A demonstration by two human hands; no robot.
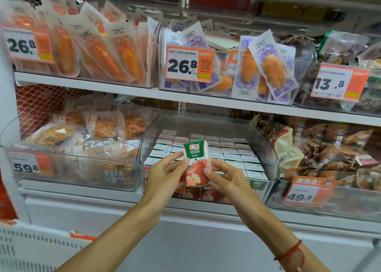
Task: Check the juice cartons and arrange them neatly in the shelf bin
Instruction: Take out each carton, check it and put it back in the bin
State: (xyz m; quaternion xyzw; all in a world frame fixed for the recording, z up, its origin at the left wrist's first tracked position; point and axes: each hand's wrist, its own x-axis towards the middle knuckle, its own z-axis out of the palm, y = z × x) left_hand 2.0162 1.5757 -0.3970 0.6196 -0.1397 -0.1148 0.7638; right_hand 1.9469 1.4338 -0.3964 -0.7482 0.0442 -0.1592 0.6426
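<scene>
You hold one juice carton (196, 162) upright in front of the clear shelf bin (266, 148), just above its front edge. Your left hand (165, 175) pinches the carton's left edge with thumb and fingertips; your right hand (225, 175) grips its lower right corner, thumb on the front face. The carton's front faces you, green at the top with fruit printed below. Inside the bin, rows of cartons (226, 154) stand packed, tops up. A red cord (289, 253) circles your right wrist.

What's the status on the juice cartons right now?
Left hand and right hand both pinch one juice carton, upright above the bin. Cartons in rows below. Nothing blocking.
</scene>
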